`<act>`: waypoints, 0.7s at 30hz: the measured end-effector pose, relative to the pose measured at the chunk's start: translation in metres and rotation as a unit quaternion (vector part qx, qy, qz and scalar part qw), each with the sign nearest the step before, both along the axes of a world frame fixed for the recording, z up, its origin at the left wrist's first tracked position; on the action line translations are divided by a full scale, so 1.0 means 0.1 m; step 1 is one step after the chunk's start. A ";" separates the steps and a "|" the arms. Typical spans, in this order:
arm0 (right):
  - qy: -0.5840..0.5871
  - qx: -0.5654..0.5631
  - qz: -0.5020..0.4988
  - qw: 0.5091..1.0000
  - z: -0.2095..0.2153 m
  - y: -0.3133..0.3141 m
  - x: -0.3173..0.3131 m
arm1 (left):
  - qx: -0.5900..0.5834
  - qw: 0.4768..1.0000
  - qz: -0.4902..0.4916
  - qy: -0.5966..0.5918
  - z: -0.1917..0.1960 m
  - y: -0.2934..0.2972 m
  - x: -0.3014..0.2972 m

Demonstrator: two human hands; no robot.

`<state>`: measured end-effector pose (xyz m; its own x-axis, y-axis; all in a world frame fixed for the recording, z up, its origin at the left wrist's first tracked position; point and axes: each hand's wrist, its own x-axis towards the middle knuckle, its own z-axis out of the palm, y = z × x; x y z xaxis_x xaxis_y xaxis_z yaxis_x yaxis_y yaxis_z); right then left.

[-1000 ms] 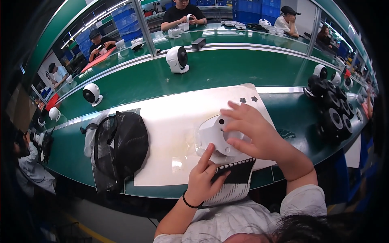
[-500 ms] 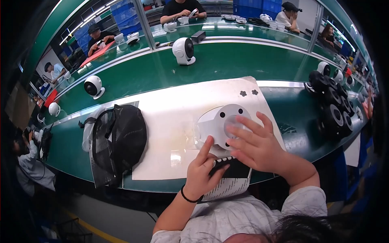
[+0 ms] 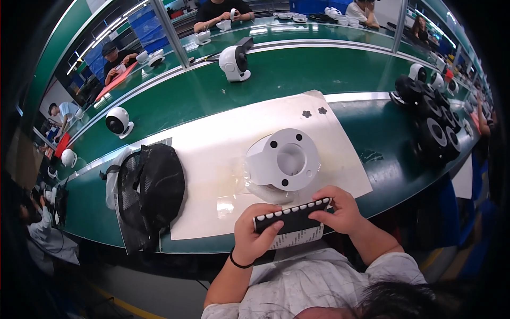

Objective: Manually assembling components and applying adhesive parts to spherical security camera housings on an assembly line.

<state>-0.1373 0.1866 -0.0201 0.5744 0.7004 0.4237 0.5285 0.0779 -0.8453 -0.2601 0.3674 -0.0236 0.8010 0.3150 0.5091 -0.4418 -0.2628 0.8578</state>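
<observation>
On the far left: a black mesh bag [image 3: 151,194] lies on the green desk [image 3: 340,69], its edge overlapping the white mat [image 3: 212,149], likely parked clear of our working spot.
Left hand: our left hand [image 3: 256,234] pinches one end of a black strip with white dots [image 3: 292,215], thumb on top, fingers curled under.
Centre: the white round housing [image 3: 284,159] rests on the mat just beyond the strip, its open face up towards us.
Right hand: our right hand [image 3: 340,210] pinches the other end, so the strip stays level just above the desk's near edge.
Far right: black round parts [image 3: 433,125] are stacked together.
</observation>
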 end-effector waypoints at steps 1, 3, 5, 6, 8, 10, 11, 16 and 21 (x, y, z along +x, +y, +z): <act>0.039 -0.003 -0.015 0.999 0.01 0.01 -0.03 | -0.129 0.988 -0.047 0.075 0.01 -0.02 -0.01; 0.077 0.003 -0.030 0.997 0.05 0.03 -0.03 | -0.138 0.985 -0.047 0.092 -0.04 -0.02 -0.04; 0.076 -0.014 -0.011 0.997 0.04 0.03 -0.02 | -0.155 0.981 -0.029 0.116 -0.09 0.00 -0.05; 0.073 -0.031 0.010 0.997 0.04 0.02 -0.01 | -0.165 0.981 -0.009 0.100 -0.07 -0.02 -0.04; 0.078 -0.066 0.018 0.995 0.08 0.00 0.00 | -0.146 0.985 -0.004 0.096 -0.10 0.01 -0.05; 0.081 -0.102 0.028 0.991 0.09 0.02 0.00 | -0.127 0.988 0.002 0.091 -0.11 0.04 -0.07; 0.075 -0.041 0.012 0.996 0.10 0.06 -0.01 | -0.133 0.986 0.009 0.099 -0.10 0.04 -0.07; 0.164 0.057 0.001 0.985 0.06 0.02 0.02 | -0.118 0.988 0.022 0.093 -0.11 0.06 -0.08; -0.148 0.047 -0.046 0.987 0.11 0.04 0.12 | -0.116 0.987 0.030 0.110 -0.08 0.07 -0.07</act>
<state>-0.1254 0.1910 -0.0096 0.4750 0.6007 0.6431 0.7591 0.0901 -0.6448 -0.2675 0.3742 -0.0312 0.8602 0.4537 0.2328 -0.2273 -0.0677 0.9715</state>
